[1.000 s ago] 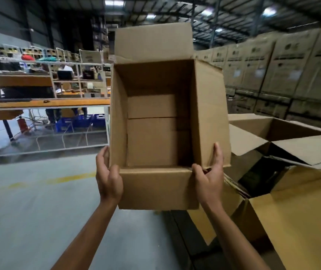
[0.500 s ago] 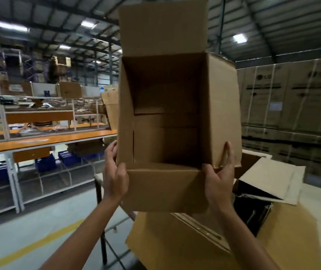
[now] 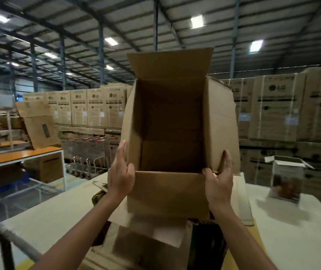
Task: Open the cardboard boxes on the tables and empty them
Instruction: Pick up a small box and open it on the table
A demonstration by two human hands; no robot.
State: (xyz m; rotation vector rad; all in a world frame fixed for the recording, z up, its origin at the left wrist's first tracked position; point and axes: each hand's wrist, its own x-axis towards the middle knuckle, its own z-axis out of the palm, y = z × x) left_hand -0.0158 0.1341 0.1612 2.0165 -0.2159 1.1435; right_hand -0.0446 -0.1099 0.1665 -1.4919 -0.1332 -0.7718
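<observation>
Below, white table (image 3: 48,215); beyond, stacked cartons (image 3: 276,108).

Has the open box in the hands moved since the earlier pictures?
Yes. The box has swung to the right: the orange bench, earlier just beside its left wall, now lies far to its left, and the stacked cartons stand behind it.

A white table (image 3: 292,240) fills the foreground; a blurred heap of flattened cardboard (image 3: 150,240) lies on its near middle; a small open box (image 3: 286,180) stands upright toward its far right side; to the left, well apart, an orange-topped workbench (image 3: 19,155) carries a tilted cardboard box (image 3: 39,127).
</observation>
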